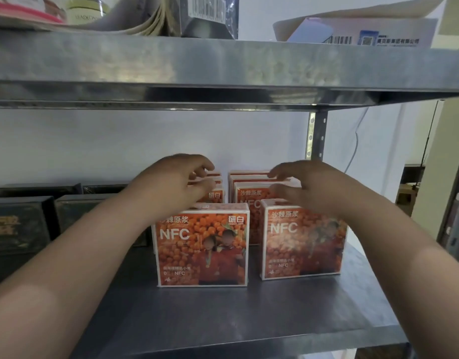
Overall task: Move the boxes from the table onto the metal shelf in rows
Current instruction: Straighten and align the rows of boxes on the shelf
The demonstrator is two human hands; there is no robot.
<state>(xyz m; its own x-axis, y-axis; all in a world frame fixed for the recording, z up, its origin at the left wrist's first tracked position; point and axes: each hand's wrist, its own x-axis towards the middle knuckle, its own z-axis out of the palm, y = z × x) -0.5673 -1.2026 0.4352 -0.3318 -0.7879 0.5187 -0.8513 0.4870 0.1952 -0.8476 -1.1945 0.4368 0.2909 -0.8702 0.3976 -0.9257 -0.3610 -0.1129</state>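
Dark boxes (18, 224) sit at the left end of the metal shelf (223, 320), back near the wall. Next to them, near the middle of the shelf, orange boxes stand upright in two rows that run from front to back.

The left hand (171, 182) hangs over the back boxes of the left row (214, 196). Its fingers are loosely bent and not wrapped round any box. I cannot tell if the fingertips touch the box tops. The front left box (202, 247) stands on its own, with nothing touching it.

The right row (249, 189) stands just beside the left row, with a small gap between them. The right hand (308, 187) hangs over this row, fingers loosely bent too, holding nothing. The front right box (303, 239) stands partly under that wrist.

A metal post (317, 136) stands at the back right corner of the shelf.
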